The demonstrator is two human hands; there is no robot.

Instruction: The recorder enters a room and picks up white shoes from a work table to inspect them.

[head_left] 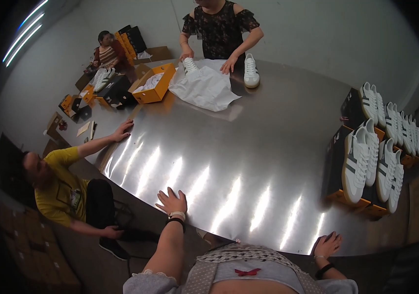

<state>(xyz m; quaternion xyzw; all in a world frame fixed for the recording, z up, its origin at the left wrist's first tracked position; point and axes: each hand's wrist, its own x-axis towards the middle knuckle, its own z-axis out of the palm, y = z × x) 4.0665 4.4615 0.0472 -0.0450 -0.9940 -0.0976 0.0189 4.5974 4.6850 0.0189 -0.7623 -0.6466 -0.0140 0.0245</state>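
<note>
My left hand (172, 202) rests on the near edge of a shiny metal table (278, 132), fingers spread and nothing in them. Further right, my right hand (327, 244) lies at the same edge, fingers stretched out, also holding nothing. Nearest to it stand dark shoe boxes (336, 159) with orange lower parts, topped by white sneakers (355, 166) with dark stripes and tan soles. Across the table, a co-worker's hands (229, 64) are at a sheet of white tissue paper (204, 88) and a white sneaker (190, 66) partly on it. Its mate (251, 71) stands beside the paper.
An open orange shoe box (156, 87) with paper inside sits left of the tissue. Beyond it are a black box (116, 93) and more sneakers (104, 78). A person in yellow (62, 186) sits at the left, one hand on the table. Another person (107, 56) sits farther back.
</note>
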